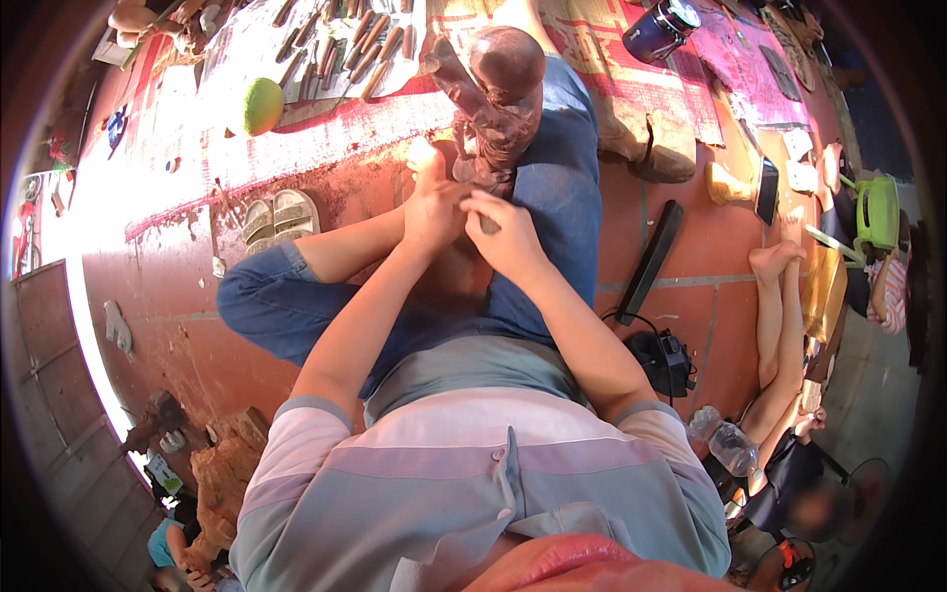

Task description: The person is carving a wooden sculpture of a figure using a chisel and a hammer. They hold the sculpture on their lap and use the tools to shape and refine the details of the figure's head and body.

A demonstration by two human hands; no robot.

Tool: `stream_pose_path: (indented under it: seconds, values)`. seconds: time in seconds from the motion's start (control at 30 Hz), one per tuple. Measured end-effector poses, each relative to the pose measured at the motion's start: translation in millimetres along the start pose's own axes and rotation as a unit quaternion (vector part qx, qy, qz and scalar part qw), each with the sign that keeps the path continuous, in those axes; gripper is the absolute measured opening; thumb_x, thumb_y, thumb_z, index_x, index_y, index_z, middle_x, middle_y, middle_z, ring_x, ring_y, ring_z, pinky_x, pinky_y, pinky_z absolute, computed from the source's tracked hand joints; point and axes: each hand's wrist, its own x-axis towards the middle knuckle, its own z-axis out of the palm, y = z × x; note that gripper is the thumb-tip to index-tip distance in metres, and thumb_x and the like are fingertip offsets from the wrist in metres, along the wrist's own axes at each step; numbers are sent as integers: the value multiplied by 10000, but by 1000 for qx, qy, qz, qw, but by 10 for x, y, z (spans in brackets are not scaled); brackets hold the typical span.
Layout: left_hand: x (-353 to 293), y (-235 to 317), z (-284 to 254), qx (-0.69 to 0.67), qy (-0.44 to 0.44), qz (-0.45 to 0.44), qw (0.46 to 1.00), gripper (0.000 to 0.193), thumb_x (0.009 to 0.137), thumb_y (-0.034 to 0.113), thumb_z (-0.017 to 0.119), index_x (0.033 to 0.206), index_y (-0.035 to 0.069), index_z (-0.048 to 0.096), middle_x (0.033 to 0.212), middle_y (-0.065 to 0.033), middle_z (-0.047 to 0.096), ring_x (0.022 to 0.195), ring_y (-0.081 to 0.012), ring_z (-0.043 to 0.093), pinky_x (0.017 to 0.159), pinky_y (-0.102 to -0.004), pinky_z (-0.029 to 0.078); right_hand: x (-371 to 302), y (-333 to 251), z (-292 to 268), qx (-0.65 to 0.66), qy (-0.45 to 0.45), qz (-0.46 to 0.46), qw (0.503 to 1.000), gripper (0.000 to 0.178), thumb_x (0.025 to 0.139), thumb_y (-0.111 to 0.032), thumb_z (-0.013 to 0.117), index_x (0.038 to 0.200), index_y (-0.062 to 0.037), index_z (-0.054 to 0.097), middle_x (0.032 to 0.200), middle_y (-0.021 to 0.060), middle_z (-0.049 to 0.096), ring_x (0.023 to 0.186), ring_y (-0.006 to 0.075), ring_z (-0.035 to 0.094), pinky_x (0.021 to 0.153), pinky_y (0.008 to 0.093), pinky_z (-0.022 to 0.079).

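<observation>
A dark brown carved wooden figure [500, 109] with a rounded top stands between my legs, leaning by my jeans-clad right leg [558, 187]. Both hands meet at its lower end. My left hand [436, 213] is curled, its fingertips close to the base and to the other hand. My right hand [505, 235] is closed with thumb and fingers pinched; a small dark bit shows within its grip, too small to name. What the left fingers hold, if anything, is hidden. My bare foot, partly covered, lies just beyond the left hand.
Several wooden-handled carving tools [367, 44] lie on a sheet ahead, near a green round fruit [262, 107]. Sandals [280, 219] rest on the tiles at left. At right are a wood block [663, 150], a black bar [651, 259], a corded black device [663, 361] and another person's bare legs [772, 326].
</observation>
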Motion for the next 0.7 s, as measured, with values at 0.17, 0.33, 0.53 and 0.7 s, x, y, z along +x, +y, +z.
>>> stream_pose_path:
  seconds: [0.17, 0.33, 0.53, 0.7]
  values:
    - [-75, -264, 246, 31, 91, 73, 993, 212, 691, 110, 675, 892, 60, 719, 858, -89, 686, 968, -300, 622, 842, -378, 504, -94, 186, 138, -2, 25, -52, 998, 223, 822, -74, 620, 1033, -13, 659, 1159, 258, 597, 1024, 368, 620, 856, 359, 516]
    - [-59, -117, 77, -15, -4, 47, 999, 236, 678, 90, 687, 912, 67, 712, 903, -123, 687, 970, -291, 648, 878, -398, 498, 20, -11, 0, -15, 1, -16, 1000, 217, 822, -77, 620, 1021, -4, 665, 1169, 249, 597, 1036, 357, 620, 873, 354, 511]
    - [-165, -192, 223, 58, 102, 107, 987, 285, 680, 103, 688, 962, 86, 722, 962, -132, 691, 1075, -315, 611, 916, -406, 485, -182, 161, 70, 2, 12, -26, 1000, 205, 808, -93, 616, 986, -11, 673, 1157, 258, 594, 997, 378, 621, 853, 384, 523]
    - [-37, -142, 105, -9, 41, 22, 999, 190, 670, 107, 656, 847, 90, 722, 825, -100, 693, 949, -399, 601, 902, -408, 481, 66, -69, -26, -16, -11, -19, 1000, 210, 825, -67, 616, 1017, 5, 660, 1173, 245, 599, 1046, 342, 627, 869, 360, 513]
